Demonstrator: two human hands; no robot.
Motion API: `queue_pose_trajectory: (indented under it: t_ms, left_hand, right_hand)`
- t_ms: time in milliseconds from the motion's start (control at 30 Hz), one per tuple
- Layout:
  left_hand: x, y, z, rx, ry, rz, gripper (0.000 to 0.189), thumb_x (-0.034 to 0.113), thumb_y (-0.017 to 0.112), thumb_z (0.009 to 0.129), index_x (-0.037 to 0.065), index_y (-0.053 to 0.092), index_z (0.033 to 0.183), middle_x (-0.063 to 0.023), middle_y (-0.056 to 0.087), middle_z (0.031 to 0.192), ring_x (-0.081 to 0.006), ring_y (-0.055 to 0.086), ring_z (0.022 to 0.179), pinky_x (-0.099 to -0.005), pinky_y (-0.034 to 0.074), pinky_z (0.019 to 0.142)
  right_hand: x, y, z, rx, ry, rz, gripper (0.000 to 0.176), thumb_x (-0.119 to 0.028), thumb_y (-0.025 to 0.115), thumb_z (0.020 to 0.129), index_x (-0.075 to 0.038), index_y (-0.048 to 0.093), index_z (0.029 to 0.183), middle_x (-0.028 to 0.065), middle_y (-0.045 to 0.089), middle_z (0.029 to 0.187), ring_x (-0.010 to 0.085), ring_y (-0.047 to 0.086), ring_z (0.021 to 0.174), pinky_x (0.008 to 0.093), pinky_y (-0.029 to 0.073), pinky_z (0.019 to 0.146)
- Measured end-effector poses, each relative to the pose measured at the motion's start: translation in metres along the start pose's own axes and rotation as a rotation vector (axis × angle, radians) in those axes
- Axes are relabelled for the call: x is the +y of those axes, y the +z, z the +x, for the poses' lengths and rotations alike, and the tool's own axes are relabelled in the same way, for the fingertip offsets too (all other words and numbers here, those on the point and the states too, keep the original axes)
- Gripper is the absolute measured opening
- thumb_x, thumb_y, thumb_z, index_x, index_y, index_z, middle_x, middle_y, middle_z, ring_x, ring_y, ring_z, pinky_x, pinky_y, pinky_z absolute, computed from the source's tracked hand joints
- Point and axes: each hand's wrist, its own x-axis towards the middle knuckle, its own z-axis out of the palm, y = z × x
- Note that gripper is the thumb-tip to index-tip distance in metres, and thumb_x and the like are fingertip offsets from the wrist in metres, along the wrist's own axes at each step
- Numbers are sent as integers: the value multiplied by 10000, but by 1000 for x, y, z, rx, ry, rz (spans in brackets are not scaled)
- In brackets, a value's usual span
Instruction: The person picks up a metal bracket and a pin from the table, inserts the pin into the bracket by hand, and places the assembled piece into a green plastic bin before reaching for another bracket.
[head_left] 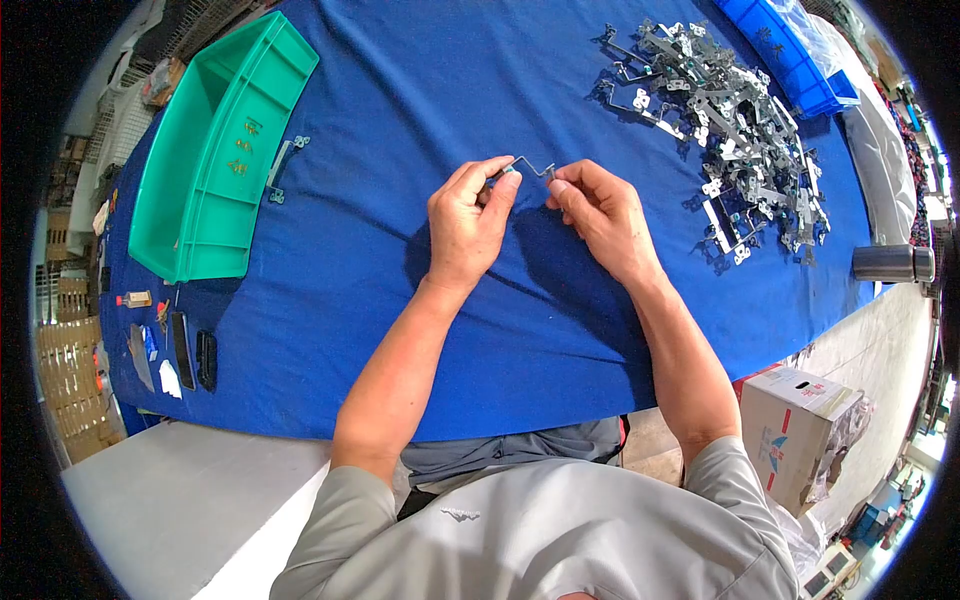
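Above the blue cloth (400,90), a thin bent metal bracket (535,168) spans the gap between my two hands. My left hand (468,220) pinches its left end between thumb and fingers. The right end is gripped by my right hand (605,215), fingers curled. Both ends of the bracket are partly hidden by my fingertips. A large heap of similar metal brackets (735,120) lies to the right, some way from my right hand. One more bracket (283,170) rests on the cloth at the left, against the green bin.
A green plastic bin (215,235) stands at the left. A blue bin (775,45) is behind the heap, and a dark metal cylinder (893,263) lies at the right edge. A phone-like black object (206,360) and small items lie front left. A cardboard box (790,435) is below right.
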Motion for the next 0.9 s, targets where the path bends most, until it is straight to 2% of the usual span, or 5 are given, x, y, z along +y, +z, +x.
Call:
queue_pose_trajectory:
  t_ms: [267, 533, 633, 733, 900]
  left_hand:
    - [10, -2, 0, -18, 117, 27, 264, 27, 778, 874, 45, 766, 1137, -48, 715, 1048, -62, 584, 758, -225, 485, 663]
    - [9, 0, 0, -36, 175, 38, 283, 9, 782, 842, 55, 765, 1121, -68, 728, 1033, -90, 615, 695, -250, 508, 610]
    - [6, 1, 0, -68, 209, 37, 298, 9, 783, 836, 60, 765, 1129, -67, 729, 1039, -94, 624, 704, -252, 509, 609]
    - [11, 0, -1, -99, 180, 52, 268, 16, 781, 851, 50, 768, 1117, -50, 726, 1041, -64, 604, 722, -228, 497, 626]
    - [0, 1, 1, 44, 84, 39, 209, 112, 747, 935, 37, 751, 1131, -21, 698, 901, -35, 568, 670, -203, 474, 566]
  right_hand:
    - [10, -3, 2, 83, -94, -219, 175, -135, 701, 950, 6, 662, 1046, 136, 681, 778, 162, 648, 680, 336, 513, 629]
    - [10, 1, 3, 86, -122, -113, 172, -117, 696, 952, -8, 658, 1079, 116, 690, 854, 179, 641, 679, 335, 507, 627]
    - [13, -2, 5, 127, -305, -356, 166, -113, 687, 954, -8, 650, 1076, 95, 667, 831, 172, 605, 656, 328, 497, 616]
    - [20, 1, 10, 238, -453, -257, 140, -131, 657, 983, -12, 647, 1054, 61, 651, 815, 134, 573, 649, 307, 480, 597]
    - [4, -3, 4, 130, 27, 203, 172, -183, 599, 1036, -23, 658, 1020, 9, 654, 823, 62, 561, 670, 243, 464, 586]
